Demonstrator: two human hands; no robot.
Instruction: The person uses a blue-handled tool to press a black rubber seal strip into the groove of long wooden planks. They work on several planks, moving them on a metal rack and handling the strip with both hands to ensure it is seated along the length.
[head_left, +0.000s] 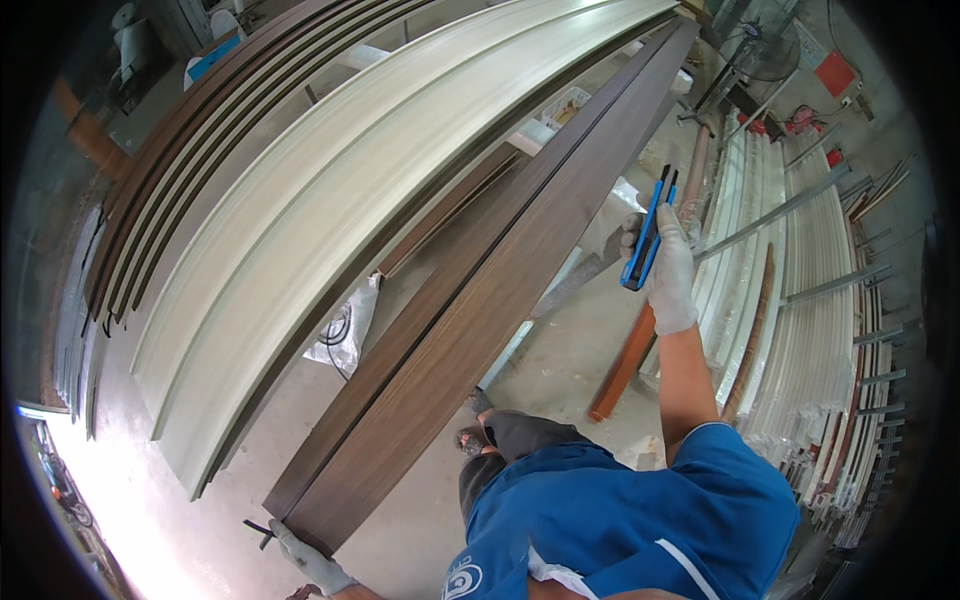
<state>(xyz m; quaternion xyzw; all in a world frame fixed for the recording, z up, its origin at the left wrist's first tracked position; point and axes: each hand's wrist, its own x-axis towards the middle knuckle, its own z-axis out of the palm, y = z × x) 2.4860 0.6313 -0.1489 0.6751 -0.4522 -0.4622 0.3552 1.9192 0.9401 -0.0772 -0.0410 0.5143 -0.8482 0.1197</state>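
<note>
My right hand (pixel 672 268), in a pale work glove, is closed around a blue utility knife (pixel 645 240) and holds it up to the right of a long panel. This brown wood-look panel (pixel 440 355) runs from the lower left to the upper right, with a black strip (pixel 440 318) along its lengthwise groove. At the panel's near end is my gloved left hand (pixel 308 562), its fingers together against the end edge. A loose end of the black strip (pixel 258 532) pokes out by the fingertips, which seem to pinch it; the underside of that hand is hidden.
Wide cream panels (pixel 300 230) lie left of the brown one, with dark narrow profiles (pixel 200 160) beyond. Stacked white profiles (pixel 810 300) rest on metal rack arms at right. A reddish-brown bar (pixel 622 370) and a plastic bag (pixel 345 330) lie low; a fan (pixel 765 55) stands behind.
</note>
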